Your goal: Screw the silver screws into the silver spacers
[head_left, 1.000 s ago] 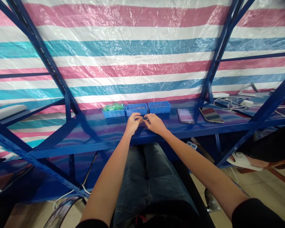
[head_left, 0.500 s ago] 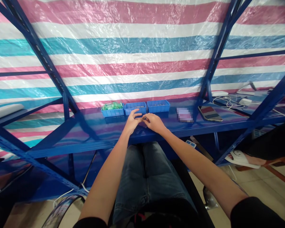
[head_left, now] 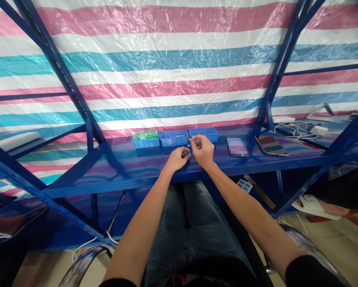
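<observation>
My left hand (head_left: 179,158) is just above the blue shelf top (head_left: 122,163), its fingers curled in a pinch around something too small to name. Close beside it, my right hand (head_left: 204,152) has thumb and forefinger together, with a tiny pale bit showing at the tips that I cannot identify. Behind the hands stand three small blue bins in a row. The left bin (head_left: 147,143) is heaped with green plastic pieces (head_left: 145,134). A few small pieces lie in the middle bin (head_left: 168,142), and small parts show in the right bin (head_left: 215,137), which my right hand partly overlaps.
Right of the bins lie a blurred-out purple object (head_left: 237,147) and a phone (head_left: 271,146). White cables (head_left: 295,131) lie farther right. Blue metal posts (head_left: 62,75) frame the shelf before a striped plastic sheet (head_left: 173,71). Another person's slippered foot (head_left: 316,205) shows at the lower right.
My hands have drawn slightly apart. The left has turned and curled its previously spread fingers; the right has lifted toward the right bin. The camera view has shifted slightly.
</observation>
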The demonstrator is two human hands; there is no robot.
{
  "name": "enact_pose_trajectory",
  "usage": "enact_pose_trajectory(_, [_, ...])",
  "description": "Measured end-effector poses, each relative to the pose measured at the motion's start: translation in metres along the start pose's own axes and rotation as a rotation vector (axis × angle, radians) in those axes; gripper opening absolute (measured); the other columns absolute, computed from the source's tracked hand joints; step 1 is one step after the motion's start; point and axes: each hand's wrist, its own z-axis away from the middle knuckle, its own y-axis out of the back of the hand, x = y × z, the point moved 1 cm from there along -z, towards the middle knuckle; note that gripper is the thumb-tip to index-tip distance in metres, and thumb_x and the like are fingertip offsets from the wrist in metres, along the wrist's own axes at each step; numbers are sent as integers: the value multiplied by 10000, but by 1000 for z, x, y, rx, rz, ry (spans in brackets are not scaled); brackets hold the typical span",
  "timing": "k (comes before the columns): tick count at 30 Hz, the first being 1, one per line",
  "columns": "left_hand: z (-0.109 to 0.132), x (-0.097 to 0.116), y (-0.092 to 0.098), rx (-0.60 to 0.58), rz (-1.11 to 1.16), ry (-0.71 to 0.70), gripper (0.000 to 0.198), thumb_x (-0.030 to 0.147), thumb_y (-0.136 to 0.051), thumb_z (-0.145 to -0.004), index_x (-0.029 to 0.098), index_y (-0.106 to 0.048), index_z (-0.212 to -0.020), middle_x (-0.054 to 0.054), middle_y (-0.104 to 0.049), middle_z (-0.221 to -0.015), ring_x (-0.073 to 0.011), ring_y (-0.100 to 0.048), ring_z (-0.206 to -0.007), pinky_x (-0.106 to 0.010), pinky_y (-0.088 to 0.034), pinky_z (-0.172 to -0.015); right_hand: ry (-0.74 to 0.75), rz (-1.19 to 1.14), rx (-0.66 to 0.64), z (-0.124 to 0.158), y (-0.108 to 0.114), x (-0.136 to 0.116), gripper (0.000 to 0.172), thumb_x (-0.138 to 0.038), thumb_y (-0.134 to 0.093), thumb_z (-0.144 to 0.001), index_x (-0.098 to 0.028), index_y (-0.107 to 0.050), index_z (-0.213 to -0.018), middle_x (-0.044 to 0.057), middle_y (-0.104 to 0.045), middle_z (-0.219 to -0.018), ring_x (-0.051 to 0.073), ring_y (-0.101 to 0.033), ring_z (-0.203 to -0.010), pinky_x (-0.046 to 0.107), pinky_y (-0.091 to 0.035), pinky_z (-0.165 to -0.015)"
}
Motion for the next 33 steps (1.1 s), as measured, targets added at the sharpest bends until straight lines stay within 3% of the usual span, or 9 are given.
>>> enact_pose_trajectory(4, [1, 2, -5, -66, -124, -84, 175, 224, -654, -721, 209, -674, -895, -41, -605, -855, -213, -563, -908, -357, -438, -910, -188, 33, 141, -48, 3, 13, 298, -392, -384, -926, -181, -528, -1079, 59, -614, -773, 205, -592, -769, 357, -454, -806])
enact_pose_trajectory(6, [1, 1, -6, -74, -153, -93, 123, 217, -617, -749, 204, -668, -861, -46, -589, -836, -220, -548, -901, -371, -435, -904, -343, 118, 13, -69, 1, 24, 365, -300, -448, -886, -181, -441, -1231, 70, -644, -847, 248, -610, -867, 405, -450, -828])
enact_pose_trajectory(8, [-1, -1, -6, -74, -159, -91, 95, 177, -593, -749, 196, -654, -820, -43, -572, -805, -211, -540, -858, -367, -440, -881, -396, 148, -65, -75, 0, 34, 542, -266, -556, -807, -154, -378, -1306, 101, -661, -886, 300, -616, -891, 454, -455, -816])
enact_pose_trajectory(11, [-2, -1, -6, -61, -127, -79, 103, 105, -579, -716, 189, -624, -755, -32, -561, -775, -189, -533, -792, -345, -444, -842, -364, 146, -171, -56, -5, 43, 551, -299, -560, -803, -150, -386, -1304, 118, -671, -894, 324, -620, -906, 477, -455, -825])
enact_pose_trajectory(15, [-3, -4, -5, -8, -22, -23, 136, 66, -589, -690, 186, -586, -754, -10, -574, -746, -157, -538, -717, -312, -450, -775, -269, 86, -298, -17, -13, 40, 308, -302, -496, -842, -176, -545, -1118, 78, -680, -803, 272, -637, -844, 398, -468, -809])
enact_pose_trajectory(18, [-4, -9, -2, 98, 90, 69, 160, 100, -572, -741, 177, -561, -881, 1, -573, -728, -143, -550, -687, -287, -455, -709, -153, 13, -390, -2, -21, 28, 186, -268, -483, -840, -201, -627, -938, 51, -688, -794, 221, -639, -779, 332, -466, -763])
enact_pose_trajectory(21, [-4, -14, 2, 236, 203, 157, 189, 131, -542, -789, 159, -525, -975, -5, -561, -762, -134, -560, -717, -274, -454, -705, -37, -53, -455, 2, -27, 15, 199, -195, -480, -820, -204, -654, -916, 41, -699, -835, 192, -632, -780, 303, -456, -765])
enact_pose_trajectory(26, [-3, -15, 4, 298, 367, 200, 254, 59, -569, -743, 163, -538, -973, 4, -560, -808, -111, -566, -730, -249, -456, -711, -6, -119, -454, 5, -36, 7, 226, -128, -459, -805, -173, -662, -893, 67, -702, -883, 186, -622, -794, 307, -454, -767])
enact_pose_trajectory(33, [-3, -12, 5, 314, 639, 231, 358, 36, -572, -745, 173, -497, -1067, 9, -602, -804, -101, -593, -705, -259, -485, -740, -13, -197, -443, 8, -36, 8, 118, -190, -544, -789, -183, -618, -880, 8, -644, -697, 152, -588, -644, 269, -452, -650])
